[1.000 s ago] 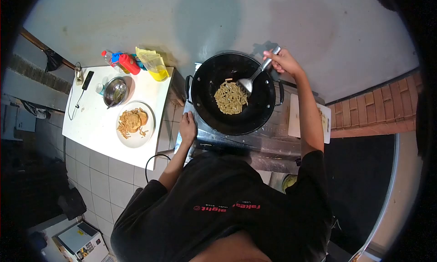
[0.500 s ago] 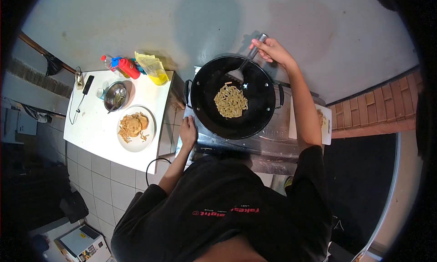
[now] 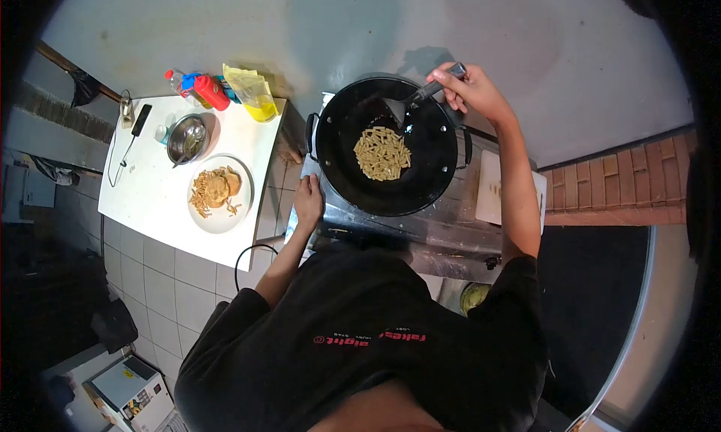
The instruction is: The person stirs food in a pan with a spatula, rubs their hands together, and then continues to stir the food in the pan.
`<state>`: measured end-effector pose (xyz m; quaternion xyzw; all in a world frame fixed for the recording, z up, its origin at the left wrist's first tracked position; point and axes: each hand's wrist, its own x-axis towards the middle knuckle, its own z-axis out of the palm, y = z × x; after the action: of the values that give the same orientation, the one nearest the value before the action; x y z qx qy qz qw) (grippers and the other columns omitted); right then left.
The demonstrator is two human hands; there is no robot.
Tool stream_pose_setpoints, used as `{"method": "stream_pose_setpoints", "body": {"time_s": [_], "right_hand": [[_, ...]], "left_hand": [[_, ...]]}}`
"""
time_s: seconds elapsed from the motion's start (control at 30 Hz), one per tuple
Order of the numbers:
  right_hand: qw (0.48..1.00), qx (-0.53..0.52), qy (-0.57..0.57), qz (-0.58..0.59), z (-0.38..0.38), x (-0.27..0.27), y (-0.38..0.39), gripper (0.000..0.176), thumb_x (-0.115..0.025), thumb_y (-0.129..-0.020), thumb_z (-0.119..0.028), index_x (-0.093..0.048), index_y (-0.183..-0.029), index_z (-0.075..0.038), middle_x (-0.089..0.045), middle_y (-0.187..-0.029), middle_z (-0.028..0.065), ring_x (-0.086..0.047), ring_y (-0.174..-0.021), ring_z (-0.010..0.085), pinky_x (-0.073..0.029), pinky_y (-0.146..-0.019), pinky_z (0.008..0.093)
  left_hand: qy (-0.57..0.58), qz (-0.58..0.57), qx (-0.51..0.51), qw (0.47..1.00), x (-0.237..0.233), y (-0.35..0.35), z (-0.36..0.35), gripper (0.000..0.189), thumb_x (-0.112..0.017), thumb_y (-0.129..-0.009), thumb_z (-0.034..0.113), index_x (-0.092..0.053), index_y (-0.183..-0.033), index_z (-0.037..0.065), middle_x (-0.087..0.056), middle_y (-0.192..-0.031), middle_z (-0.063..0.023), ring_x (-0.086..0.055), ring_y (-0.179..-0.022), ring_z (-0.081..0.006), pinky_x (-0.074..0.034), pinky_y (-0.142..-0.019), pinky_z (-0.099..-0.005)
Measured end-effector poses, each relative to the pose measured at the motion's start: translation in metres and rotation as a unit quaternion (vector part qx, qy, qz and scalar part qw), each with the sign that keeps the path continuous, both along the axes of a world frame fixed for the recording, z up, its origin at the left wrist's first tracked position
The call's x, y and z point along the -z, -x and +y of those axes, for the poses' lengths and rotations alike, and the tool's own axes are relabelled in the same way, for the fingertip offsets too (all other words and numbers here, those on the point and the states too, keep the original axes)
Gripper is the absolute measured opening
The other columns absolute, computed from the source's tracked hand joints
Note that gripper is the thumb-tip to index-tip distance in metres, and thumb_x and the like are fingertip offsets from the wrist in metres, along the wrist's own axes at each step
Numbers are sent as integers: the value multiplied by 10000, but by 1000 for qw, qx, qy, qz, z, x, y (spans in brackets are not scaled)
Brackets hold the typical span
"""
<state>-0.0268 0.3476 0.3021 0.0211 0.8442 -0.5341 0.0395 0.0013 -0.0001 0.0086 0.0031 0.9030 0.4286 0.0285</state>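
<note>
1 round wok (image 3: pixel 424 180), metal spatula (image 3: pixel 429 92) in right hand (image 3: pixel 478 92)

Side table beside the cooking spot
The white table (image 3: pixel 158 210) bears a plate (image 3: pixel 245 184) of fried food (image 3: pixel 215 189), a metal bowl (image 3: pixel 188 137), a red bottle (image 3: pixel 212 92) and a yellow pouch (image 3: pixel 253 94).

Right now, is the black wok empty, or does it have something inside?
Not empty, but only partly filled: the black wok has short, pale pieces gathered near its middle, with bare black surface around them.
</note>
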Motion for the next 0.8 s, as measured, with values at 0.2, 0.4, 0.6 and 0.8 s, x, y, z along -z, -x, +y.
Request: {"method": "stream_pose_setpoints", "body": {"time_s": [0.2, 0.4, 0.6, 0.8], "right_hand": [[997, -37, 58, -34, -22, 0, -45, 250, -566, -992, -277, -642, -1017, -39, -536, -636, -8, -555, -538, 72, -427, -445, 217], [995, -12, 102, -5, -53, 7, -68, 224, -519, -1025, -234, -585, -1056, -23, -564, -680, 23, -579, -572, 96, -468, -500, 232], [996, 18, 50, 67, -74, 7, -61, 177, -575, -995, -181, -598, -1033, -9, -592, -689, 34, -573, -594, 86, -465, -531, 228], [984, 21, 88, 151, -75, 24, -41, 111, -637, -943, -80, -620, -1013, 5, -623, -691, 51, -592, -604, 87, -468, -519, 227]], "left_hand": [[-9, -12, -3, 1000, -1, 0, 0, 491, -371, -1037, 372, -621, -1040, -51, -598, -1033, -276, -567, -984, -465, -440, -865, -499], [-12, 2, -6, 1000, 5, 2, 1, 502, -372, -1035, 385, -622, -1031, -50, -601, -1040, -278, -571, -979, -469, -441, -864, -502], [-10, -19, 1, 1000, 3, 3, 0, 507, -366, -1036, 388, -618, -1027, -52, -605, -1035, -280, -572, -986, -472, -442, -867, -501], [-9, -18, -1, 1000, 2, 3, 0, 508, -357, -1037, 395, -619, -1028, -41, -606, -1038, -276, -572, -989, -468, -436, -866, -503]]}}
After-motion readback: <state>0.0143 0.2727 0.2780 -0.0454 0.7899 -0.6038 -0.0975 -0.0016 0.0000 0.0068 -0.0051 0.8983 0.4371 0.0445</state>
